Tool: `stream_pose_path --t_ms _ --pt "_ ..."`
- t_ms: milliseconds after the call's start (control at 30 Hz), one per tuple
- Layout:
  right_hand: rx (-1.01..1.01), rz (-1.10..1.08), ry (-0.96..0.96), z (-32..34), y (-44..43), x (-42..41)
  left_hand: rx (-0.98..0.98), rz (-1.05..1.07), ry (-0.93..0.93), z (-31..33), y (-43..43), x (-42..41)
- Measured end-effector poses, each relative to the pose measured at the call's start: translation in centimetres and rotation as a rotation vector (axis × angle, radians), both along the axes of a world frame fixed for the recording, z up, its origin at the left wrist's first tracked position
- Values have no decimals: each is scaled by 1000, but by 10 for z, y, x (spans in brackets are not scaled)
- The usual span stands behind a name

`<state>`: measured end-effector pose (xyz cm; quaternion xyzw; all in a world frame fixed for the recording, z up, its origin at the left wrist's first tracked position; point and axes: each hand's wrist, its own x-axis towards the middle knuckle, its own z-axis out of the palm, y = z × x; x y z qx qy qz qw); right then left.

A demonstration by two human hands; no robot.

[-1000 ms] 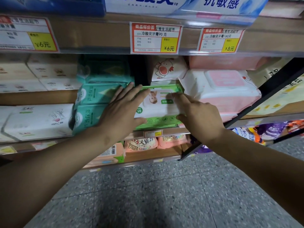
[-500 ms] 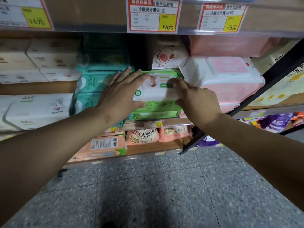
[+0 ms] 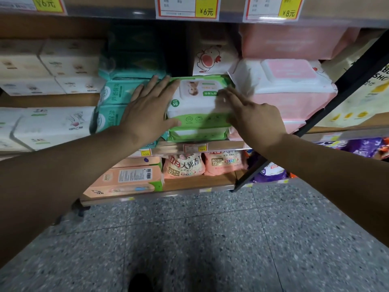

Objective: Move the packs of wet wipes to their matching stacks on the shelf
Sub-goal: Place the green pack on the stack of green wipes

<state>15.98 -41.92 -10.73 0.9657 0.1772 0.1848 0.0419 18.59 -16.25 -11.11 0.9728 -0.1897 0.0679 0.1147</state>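
A green-and-white pack of wet wipes [image 3: 195,98] lies flat on top of a matching green pack [image 3: 199,134] at the middle shelf's front edge. My left hand [image 3: 147,111] holds its left end, fingers spread over the top and thumb against the front. My right hand [image 3: 251,114] holds the right end, its blurred fingertips on the pack's top. To the left stands a stack of teal packs [image 3: 117,95], partly hidden by my left hand. On the right is a stack of pink-and-white packs [image 3: 294,89]. A white pack with a chick drawing [image 3: 212,60] stands behind the green one.
White tissue packs [image 3: 52,127] fill the shelf's left side. The lower shelf [image 3: 200,183] holds orange and pink packs. A black slanted bar [image 3: 328,106] crosses at the right. Price tags [image 3: 187,7] hang on the upper shelf edge above. Speckled floor lies below.
The green pack went from tilted between my hands to lying flat on the matching green pack, pushed a little further in. Both hands stayed on its ends.
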Motion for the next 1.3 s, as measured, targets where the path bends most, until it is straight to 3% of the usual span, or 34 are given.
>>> stream_pose_path --t_ms 633,1300 --pt "-107 -46 -33 -3 2 8 -21 35 -7 -3 -6 -1" --pt "69 110 156 -17 -6 -46 -5 64 -67 3 -27 -7"
